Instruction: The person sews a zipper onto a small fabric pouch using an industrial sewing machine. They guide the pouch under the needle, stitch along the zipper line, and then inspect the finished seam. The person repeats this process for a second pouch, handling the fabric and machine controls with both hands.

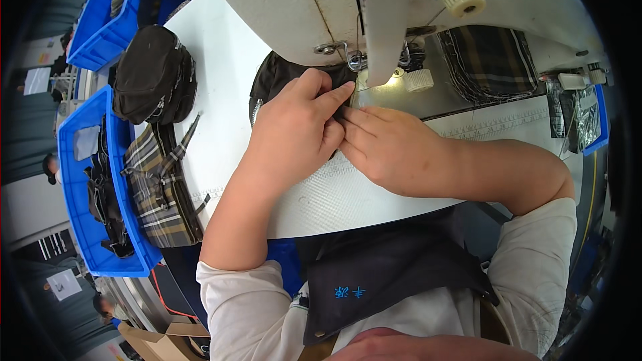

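Note:
A dark brown fabric piece with a zipper [271, 70] lies on the white sewing table, its far edge beside the needle area of the sewing machine [284, 3]. My left hand [291, 127] rests on this piece, its index finger pointing at the edge near the presser foot and its thumb bent in toward the right fingertips. From the right, my right hand [391, 150] meets it, fingers together and gripping the near edge of the same fabric. Much of the piece is hidden under both hands.
At the left edge of the table, dark zippered fabric pieces [150, 77] are piled above hanging plaid cloth [160, 190]. Beyond them stands a blue bin [144, 264] with dark pieces inside. Plaid panels [488, 60] lie stacked right of the needle. A printed ruler strip [498, 127] crosses the tabletop.

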Demonstrator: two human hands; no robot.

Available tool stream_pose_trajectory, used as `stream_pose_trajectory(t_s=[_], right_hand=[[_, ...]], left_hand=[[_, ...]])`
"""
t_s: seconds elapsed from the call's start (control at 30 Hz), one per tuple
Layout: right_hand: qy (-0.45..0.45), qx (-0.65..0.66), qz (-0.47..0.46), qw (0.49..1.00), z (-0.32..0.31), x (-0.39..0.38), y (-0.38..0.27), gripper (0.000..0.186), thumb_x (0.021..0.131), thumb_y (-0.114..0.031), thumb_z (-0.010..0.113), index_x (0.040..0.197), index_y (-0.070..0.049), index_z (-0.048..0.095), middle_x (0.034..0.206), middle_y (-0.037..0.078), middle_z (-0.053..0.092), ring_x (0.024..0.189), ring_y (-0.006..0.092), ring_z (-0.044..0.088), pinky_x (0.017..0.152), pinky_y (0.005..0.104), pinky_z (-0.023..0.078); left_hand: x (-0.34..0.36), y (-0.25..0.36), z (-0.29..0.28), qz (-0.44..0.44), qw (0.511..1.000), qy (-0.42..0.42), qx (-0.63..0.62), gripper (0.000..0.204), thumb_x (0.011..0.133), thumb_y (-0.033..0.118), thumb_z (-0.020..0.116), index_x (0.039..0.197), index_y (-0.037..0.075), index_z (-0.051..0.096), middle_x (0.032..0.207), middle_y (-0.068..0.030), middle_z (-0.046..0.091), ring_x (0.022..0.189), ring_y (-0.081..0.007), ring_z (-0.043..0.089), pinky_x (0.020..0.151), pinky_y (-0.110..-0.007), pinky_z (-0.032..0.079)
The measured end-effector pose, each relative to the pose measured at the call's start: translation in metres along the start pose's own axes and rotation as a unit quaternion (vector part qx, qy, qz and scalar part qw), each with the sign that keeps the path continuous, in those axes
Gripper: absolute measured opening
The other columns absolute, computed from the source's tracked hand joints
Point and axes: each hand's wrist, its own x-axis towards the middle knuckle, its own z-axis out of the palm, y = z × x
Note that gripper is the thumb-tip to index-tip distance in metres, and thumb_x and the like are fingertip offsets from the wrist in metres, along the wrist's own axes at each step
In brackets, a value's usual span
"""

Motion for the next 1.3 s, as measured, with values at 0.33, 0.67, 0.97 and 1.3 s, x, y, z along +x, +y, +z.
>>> stream_pose_trajectory(t_s=[0.33,0.67,0.97,1.3], right_hand=[[-0.024,0.001,-0.011,1.000,-0.010,-0.004,0.001,0.018,0.076,-0.014,0.068,0.085,0.001,0.073,0.089,0.013,0.069,0.092,0.0258,0.064,0.075,0.0346,0.053],[-0.082,0.009,0.023,0.996,-0.018,-0.005,-0.004,0.031,0.080,-0.014,0.068,0.101,0.008,0.072,0.111,0.025,0.071,0.113,0.0368,0.068,0.096,0.0420,0.056],[0.027,-0.125,-0.036,0.991,-0.009,-0.003,-0.004,0.026,0.072,-0.015,0.069,0.086,0.007,0.072,0.083,0.022,0.070,0.081,0.0324,0.069,0.068,0.0368,0.056],[-0.038,-0.141,-0.050,0.988,-0.016,-0.009,-0.009,0.029,0.075,-0.017,0.066,0.089,0.007,0.073,0.096,0.025,0.073,0.097,0.0374,0.073,0.082,0.0392,0.057]], left_hand=[[0.002,0.002,0.004,0.048,0.998,-0.007,0.043,0.043,0.079,0.013,0.070,0.120,0.001,0.075,0.119,-0.0063,0.065,0.104,-0.0251,0.063,0.083,-0.035,0.058],[0.000,0.005,0.006,0.015,0.999,-0.020,0.028,0.050,0.081,0.016,0.070,0.128,-0.001,0.071,0.117,-0.0115,0.063,0.104,-0.0285,0.064,0.083,-0.038,0.058],[-0.008,0.006,-0.006,-0.012,0.998,-0.033,-0.061,0.057,0.072,0.006,0.076,0.128,0.006,0.069,0.124,-0.0132,0.063,0.115,-0.0336,0.063,0.095,-0.042,0.055],[-0.007,0.018,0.009,0.016,1.000,0.014,0.011,0.036,0.073,0.004,0.081,0.109,0.005,0.075,0.107,-0.0077,0.067,0.094,-0.0275,0.067,0.077,-0.038,0.058]])
